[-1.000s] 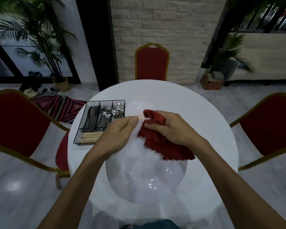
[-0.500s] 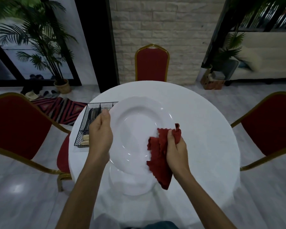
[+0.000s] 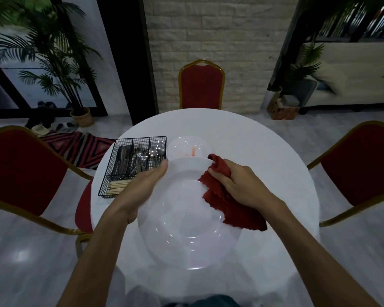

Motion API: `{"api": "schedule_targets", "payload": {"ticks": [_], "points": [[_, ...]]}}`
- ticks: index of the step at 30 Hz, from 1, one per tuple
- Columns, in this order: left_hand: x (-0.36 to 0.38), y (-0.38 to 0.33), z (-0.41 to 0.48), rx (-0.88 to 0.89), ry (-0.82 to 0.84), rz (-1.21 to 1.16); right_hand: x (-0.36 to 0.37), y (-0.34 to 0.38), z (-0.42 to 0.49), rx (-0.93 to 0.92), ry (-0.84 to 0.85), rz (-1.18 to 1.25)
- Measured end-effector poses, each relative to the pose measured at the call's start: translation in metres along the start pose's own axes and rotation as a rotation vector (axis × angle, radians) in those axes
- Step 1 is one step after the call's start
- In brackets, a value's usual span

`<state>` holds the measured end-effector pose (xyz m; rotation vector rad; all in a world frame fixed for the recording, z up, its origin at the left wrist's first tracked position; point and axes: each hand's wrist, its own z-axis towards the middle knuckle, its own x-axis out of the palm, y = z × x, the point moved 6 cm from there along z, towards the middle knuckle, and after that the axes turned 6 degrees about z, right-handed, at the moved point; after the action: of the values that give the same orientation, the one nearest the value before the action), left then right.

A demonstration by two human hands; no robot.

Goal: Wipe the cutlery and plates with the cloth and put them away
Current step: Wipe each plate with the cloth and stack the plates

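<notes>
A large white plate (image 3: 182,218) is held above the round white table (image 3: 264,151). My left hand (image 3: 142,187) grips its left rim. My right hand (image 3: 237,185) holds a red cloth (image 3: 226,202) bunched against the plate's upper right rim and face. Behind it on the table lies a smaller white plate (image 3: 186,147) with an orange smear. A black wire basket (image 3: 129,165) at the left holds knives, forks, spoons and wooden chopsticks.
Red chairs with gold frames stand at the left (image 3: 20,171), far side (image 3: 201,85) and right (image 3: 361,165) of the table. A potted palm (image 3: 60,69) and a patterned rug (image 3: 80,147) are at the back left.
The plate has dropped from an upright tilt to a flatter hold lower down. The stained smaller plate behind it is uncovered. My right hand moved the cloth up to the upper right rim.
</notes>
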<state>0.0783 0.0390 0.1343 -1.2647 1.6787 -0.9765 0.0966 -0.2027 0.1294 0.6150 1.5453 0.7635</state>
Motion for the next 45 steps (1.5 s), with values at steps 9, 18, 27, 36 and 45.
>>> {"api": "schedule_targets", "payload": {"ticks": [9, 18, 27, 36, 45], "points": [[-0.008, 0.000, -0.013, 0.101, -0.373, -0.262, 0.005, 0.008, -0.012, 0.060, -0.417, 0.108], [0.016, 0.035, -0.008, -0.036, -0.436, -0.478, 0.024, 0.003, -0.023, -0.161, -0.710, -0.465], [0.030, 0.045, 0.003, -0.045, -0.438, -0.434, 0.067, 0.002, -0.025, -0.004, -0.174, -0.183], [0.021, 0.051, 0.011, -0.016, -0.460, -0.398, 0.110, 0.065, -0.054, -0.260, 0.106, -0.014], [0.008, 0.052, -0.009, 0.036, -0.465, -0.329, 0.108, 0.014, -0.037, -0.263, -0.120, -0.417]]}}
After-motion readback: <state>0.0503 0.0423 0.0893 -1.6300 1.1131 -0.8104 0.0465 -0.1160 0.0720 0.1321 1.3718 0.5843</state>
